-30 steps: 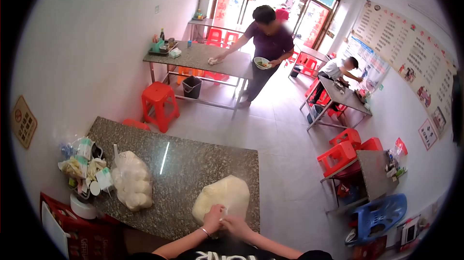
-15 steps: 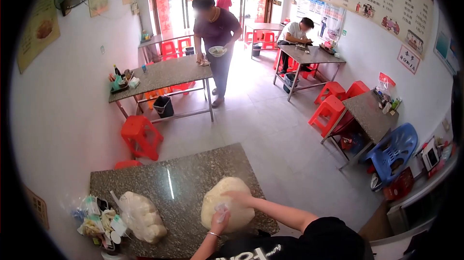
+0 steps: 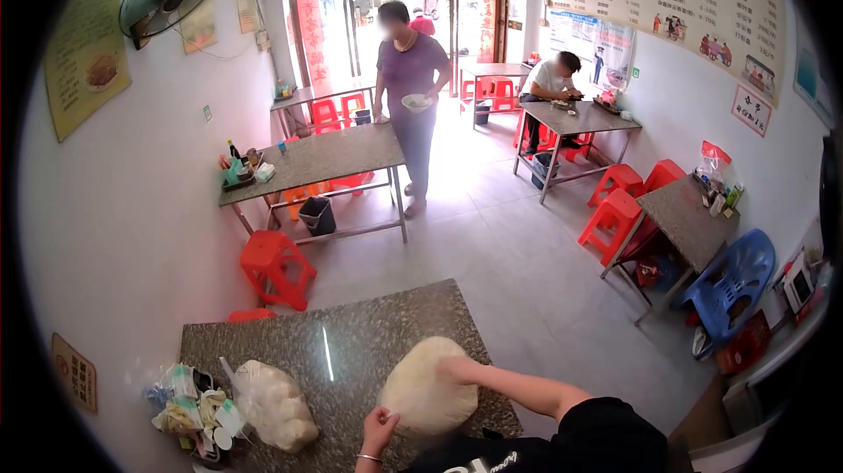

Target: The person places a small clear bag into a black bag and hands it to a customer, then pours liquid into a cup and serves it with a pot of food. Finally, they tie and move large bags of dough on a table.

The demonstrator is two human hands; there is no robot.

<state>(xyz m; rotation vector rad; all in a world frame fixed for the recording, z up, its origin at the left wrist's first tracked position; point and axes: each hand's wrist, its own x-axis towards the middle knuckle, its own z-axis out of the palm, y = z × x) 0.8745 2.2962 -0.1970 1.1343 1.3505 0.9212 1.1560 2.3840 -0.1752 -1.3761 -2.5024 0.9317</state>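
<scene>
A large, pale, rounded plastic bag (image 3: 421, 407) lies on the speckled stone table (image 3: 290, 319) in front of me; what fills it is not clear. My left hand (image 3: 380, 429) is closed in a pinch at the bag's near left edge. My right hand (image 3: 452, 370) reaches onto or into the upper right of the bag, its fingers blurred and partly hidden. Left of them sits a clear plastic bag (image 3: 274, 407) of whitish lumps, beside a cluster of small packets and wrapped items (image 3: 200, 416).
Beyond my table, a person (image 3: 408, 78) stands holding a white bowl (image 3: 416, 103) at another table (image 3: 325, 157). A second person (image 3: 551, 78) sits at the right-hand table (image 3: 580, 115). Red stools (image 3: 277, 267) and a blue chair (image 3: 731, 284) stand around.
The view has shifted, so the room appears lower and farther right. My left hand has moved to the bag's edge, and the crumpled clear plastic it held no longer shows.
</scene>
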